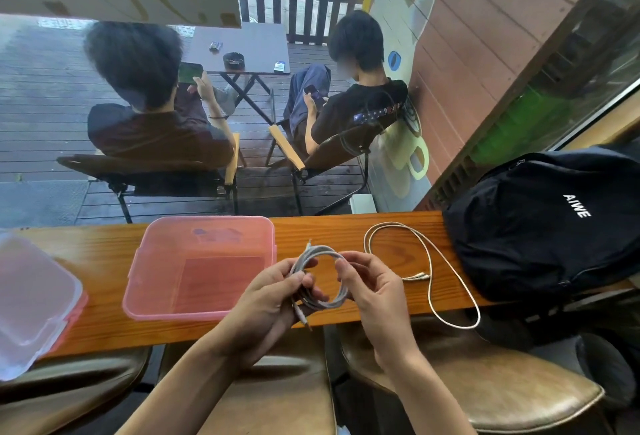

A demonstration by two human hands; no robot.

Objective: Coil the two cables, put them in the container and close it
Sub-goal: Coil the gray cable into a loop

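A grey cable (341, 297) is wound into a coil and held above the near edge of the wooden counter. My left hand (277, 296) grips the coil's left side, and my right hand (370, 289) pinches its right side. One plug end sticks up at the top and another hangs down below my left hand. A second, white cable (429, 261) lies loose on the counter to the right, partly draped over the edge. The open pink container (199, 313) sits on the counter to the left of my hands. Its translucent lid (31, 310) lies at the far left.
A black backpack (547, 223) stands on the counter at the right, close to the white cable. Brown stools (485, 382) are below the counter. Beyond the window, two people sit on chairs on a wooden deck.
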